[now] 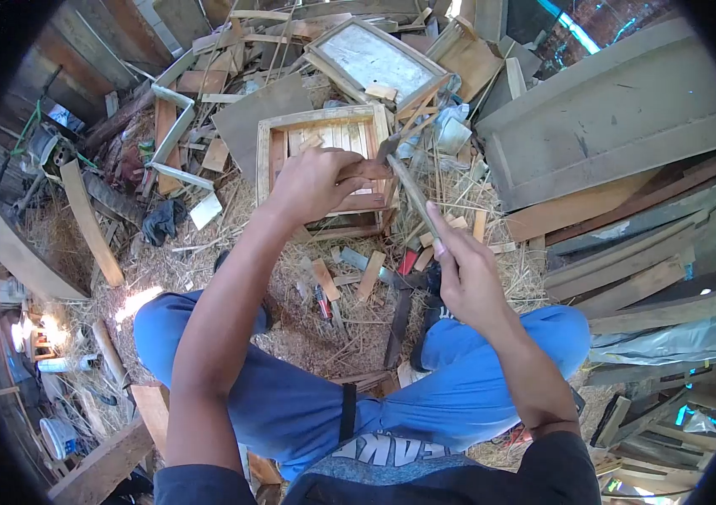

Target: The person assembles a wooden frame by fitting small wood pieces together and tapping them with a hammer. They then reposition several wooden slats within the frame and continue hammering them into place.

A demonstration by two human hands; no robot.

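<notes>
My left hand (320,181) is closed on a reddish-brown piece of wood (368,169) above the right part of a wooden box frame (269,156). My right hand (465,278) grips the lower part of a hammer (412,192), whose handle slants up and left. Its dark head (389,146) is at the right end of the piece, close to my left fingers; whether they touch is hard to tell. Slats show inside the frame.
Between my legs lie a red screwdriver (322,303), wood offcuts (370,276) and a dark saw-like strip (397,328). A framed panel (383,59) is beyond the box. Large boards (610,118) lean at the right, curved planks (88,223) at the left. Straw and scraps cover the ground.
</notes>
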